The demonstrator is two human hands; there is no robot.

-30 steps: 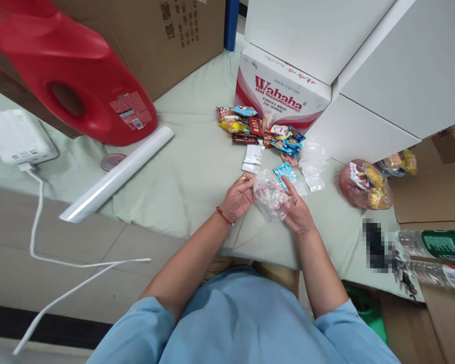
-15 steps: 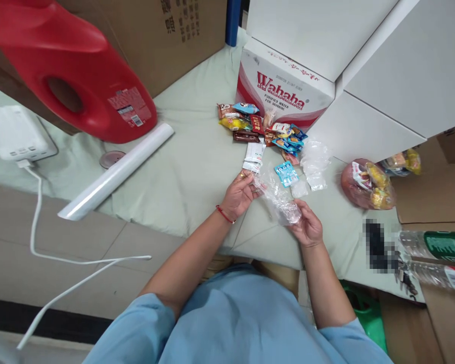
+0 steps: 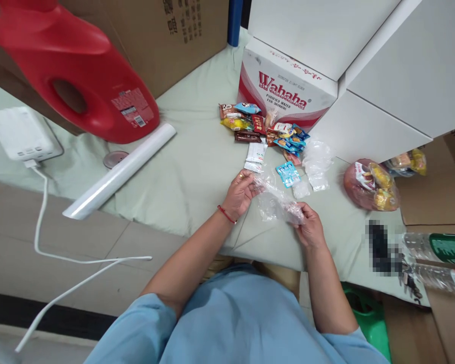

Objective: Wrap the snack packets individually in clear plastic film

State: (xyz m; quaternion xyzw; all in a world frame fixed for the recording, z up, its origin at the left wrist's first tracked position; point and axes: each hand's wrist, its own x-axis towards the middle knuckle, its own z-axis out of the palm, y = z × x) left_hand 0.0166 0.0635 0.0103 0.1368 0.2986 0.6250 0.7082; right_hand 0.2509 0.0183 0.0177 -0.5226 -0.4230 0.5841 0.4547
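Observation:
A crumpled clear plastic bag (image 3: 271,205) is stretched between my two hands, a little above the green cloth. My left hand (image 3: 242,194), with a red cord at its wrist, pinches the bag's left end. At the right end, my right hand (image 3: 310,225) grips the bunched part between thumb and fingers. Just beyond the bag lie a blue-and-white packet (image 3: 287,174), a small clear packet (image 3: 301,189) and a row of clear plastic packets (image 3: 317,164). White sachets (image 3: 255,155) lie beyond my left hand, and a pile of wrapped snacks (image 3: 261,126) sits behind them.
A Wahaha carton (image 3: 284,83) stands at the back against white cabinets. To the left are a red jug (image 3: 94,76), a white roll (image 3: 121,172) and a white power bank (image 3: 23,134) with a cable. A reddish bowl of snacks (image 3: 369,184) and plastic bottles (image 3: 440,247) are on the right.
The bag hangs differently between my hands, with its middle spread lower. My right hand has shifted slightly right. The whole view has drifted a little.

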